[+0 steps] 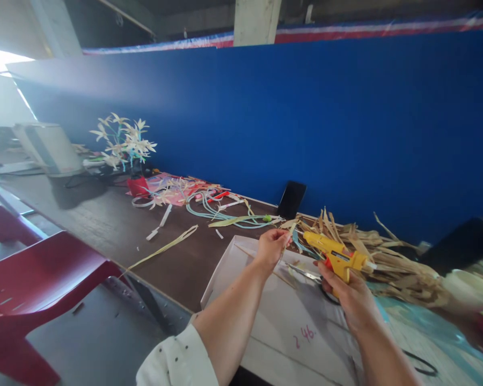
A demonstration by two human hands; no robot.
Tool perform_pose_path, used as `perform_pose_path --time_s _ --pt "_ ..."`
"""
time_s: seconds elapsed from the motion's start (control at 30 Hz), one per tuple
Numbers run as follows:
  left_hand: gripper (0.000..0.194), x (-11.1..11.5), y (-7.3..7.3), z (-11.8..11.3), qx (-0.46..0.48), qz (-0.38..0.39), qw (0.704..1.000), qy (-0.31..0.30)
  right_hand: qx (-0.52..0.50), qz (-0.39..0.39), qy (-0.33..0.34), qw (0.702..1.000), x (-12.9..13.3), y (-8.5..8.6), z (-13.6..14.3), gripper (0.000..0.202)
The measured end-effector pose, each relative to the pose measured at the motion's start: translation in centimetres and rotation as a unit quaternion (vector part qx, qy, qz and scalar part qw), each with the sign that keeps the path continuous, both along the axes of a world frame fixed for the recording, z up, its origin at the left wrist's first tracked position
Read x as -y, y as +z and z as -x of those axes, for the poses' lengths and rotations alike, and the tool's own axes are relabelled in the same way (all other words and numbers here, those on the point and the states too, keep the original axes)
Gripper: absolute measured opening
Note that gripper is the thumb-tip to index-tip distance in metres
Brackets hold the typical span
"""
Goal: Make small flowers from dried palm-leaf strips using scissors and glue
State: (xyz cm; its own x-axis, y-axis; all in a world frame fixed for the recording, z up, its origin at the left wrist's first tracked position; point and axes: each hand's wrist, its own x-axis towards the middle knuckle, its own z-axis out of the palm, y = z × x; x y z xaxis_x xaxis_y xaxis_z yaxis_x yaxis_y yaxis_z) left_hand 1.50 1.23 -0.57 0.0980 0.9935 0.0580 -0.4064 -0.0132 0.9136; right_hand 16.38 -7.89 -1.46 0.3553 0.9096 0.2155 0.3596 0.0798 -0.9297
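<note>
My left hand (272, 247) pinches a small pale strip of dried husk (293, 227) between thumb and fingertips, above the far part of a white board (273, 321). To its right, my right hand (346, 295) is wrapped round the handle of a yellow glue gun (336, 253). The gun's nozzle points left, close to the strip; whether they touch is too small to tell. Beneath the hands, scissors (306, 273) lie on the board, their handle partly hidden by my right hand.
Dried husks (402, 268) pile up at the right. A black phone (292, 199) leans against the blue partition (346, 123). Pale blue cords (201, 212), a red pot (138, 187) with white flowers (124, 142) and a long yellow strip (165, 247) are further left. A red chair (44, 273) stands beside the table.
</note>
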Motion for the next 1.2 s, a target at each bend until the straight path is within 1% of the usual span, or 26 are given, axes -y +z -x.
perform_pose_path --time_s 0.07,0.2,0.3,0.43,0.67,0.77,0.87,0.97,1.07,1.13,1.2 --pt "0.019 0.0 0.0 0.0 0.001 0.003 1.000 0.001 0.016 0.030 0.025 0.999 0.0 -0.1 -0.2 0.037" --pt "0.019 0.1 0.2 0.1 0.009 0.013 1.000 0.003 0.058 0.053 0.015 0.997 0.0 -0.1 -0.3 0.038" --pt "0.021 0.3 0.5 0.1 0.009 0.019 1.000 0.002 0.059 0.044 0.002 0.997 -0.1 -0.1 -0.2 0.040" --pt "0.020 0.4 0.7 0.2 0.012 0.019 1.000 0.002 0.073 0.046 0.006 0.996 -0.1 -0.1 -0.2 0.040" --pt "0.017 0.3 0.5 0.2 -0.002 0.022 1.000 0.004 0.082 0.054 0.010 0.995 0.1 0.3 -0.1 0.039" --pt "0.015 0.3 0.5 0.1 -0.004 0.022 1.000 0.003 0.080 0.058 -0.004 0.995 0.1 0.4 0.0 0.040" --pt "0.015 0.3 0.5 0.1 -0.001 0.020 1.000 0.003 0.067 0.065 -0.005 0.996 0.0 0.3 -0.1 0.040" --pt "0.016 0.1 0.1 0.0 -0.005 0.018 1.000 0.005 0.043 0.043 0.006 0.998 0.0 0.0 -0.1 0.038" --pt "0.018 -0.2 -0.3 -0.2 -0.020 0.014 1.000 0.010 -0.026 0.010 0.007 1.000 -0.1 -0.2 -0.2 0.033" --pt "0.018 -0.4 -0.5 -0.2 -0.028 0.004 1.000 0.010 -0.082 -0.009 -0.014 0.997 -0.2 -0.1 -0.3 0.037" --pt "0.017 -0.4 -0.6 -0.2 -0.036 -0.004 0.999 0.011 -0.124 -0.030 -0.055 0.990 -0.1 0.3 -0.7 0.040"
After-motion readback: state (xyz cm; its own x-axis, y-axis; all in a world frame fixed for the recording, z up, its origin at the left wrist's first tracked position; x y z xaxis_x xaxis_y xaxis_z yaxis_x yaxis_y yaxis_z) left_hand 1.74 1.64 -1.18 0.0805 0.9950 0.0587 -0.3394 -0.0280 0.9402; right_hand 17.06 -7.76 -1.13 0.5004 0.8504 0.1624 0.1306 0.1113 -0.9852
